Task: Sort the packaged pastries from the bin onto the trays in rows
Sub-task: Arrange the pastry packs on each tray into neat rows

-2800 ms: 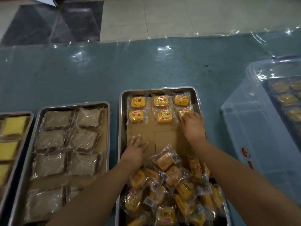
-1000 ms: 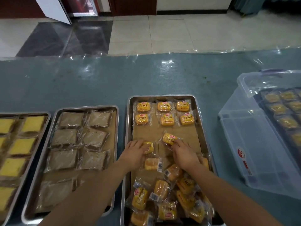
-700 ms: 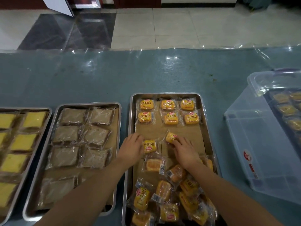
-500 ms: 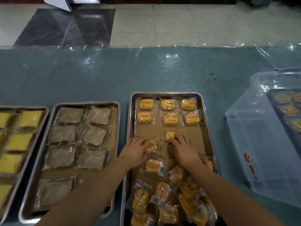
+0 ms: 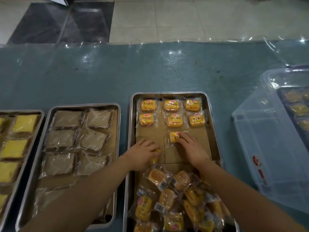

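Observation:
A steel tray [image 5: 211, 114] lined with brown paper holds two rows of three orange wrapped pastries [image 5: 171, 105] at its far end. Its near end carries a loose heap of the same pastries [image 5: 168, 198]. My right hand [image 5: 192, 149] lies on the tray's middle with straight fingers pressing on one pastry [image 5: 173, 137], which sits just below the second row. My left hand [image 5: 143, 152] curls over another orange pastry [image 5: 154, 159], which is mostly hidden under the fingers, at the left of the tray.
To the left stand a tray of brown wrapped cakes [image 5: 78, 138] and a tray of yellow cakes [image 5: 15, 144]. A clear plastic bin [image 5: 274, 148] with more pastries inside sits at the right. Blue plastic-covered table stretches behind the trays.
Both hands have moved up the tray from the heap, each with one pastry. The right one now lies below the second row; the left one is still under the fingers.

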